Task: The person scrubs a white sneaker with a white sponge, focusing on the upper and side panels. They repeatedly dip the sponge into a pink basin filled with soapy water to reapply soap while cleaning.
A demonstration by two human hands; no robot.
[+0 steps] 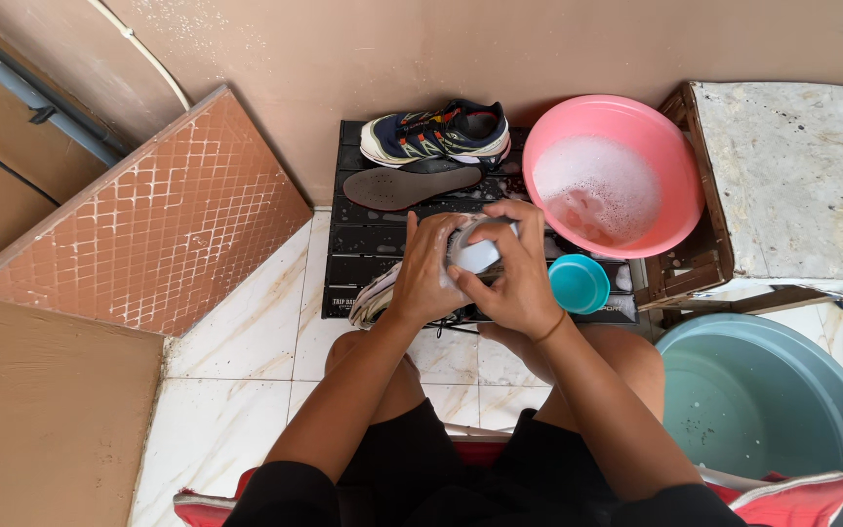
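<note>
A home washing corner is shown: white floor tiles (246, 361) are laid beside a plain beige wall (421, 49), a pink basin (680, 185) of soapy water is set down, and a large grey tub (782, 410) is placed nearby.

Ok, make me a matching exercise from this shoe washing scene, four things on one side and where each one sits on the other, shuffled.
Things:
1. pink basin
2. insole
3. small teal cup
4. grey-green tub

Places:
A. lower right, beside the person's knee
B. on the black mat, just in front of the sneaker by the wall
C. right of the hands, below the pink basin
D. top centre-right, holding suds

Pairs: 1-D, 2-B, 3-C, 4-A
</note>
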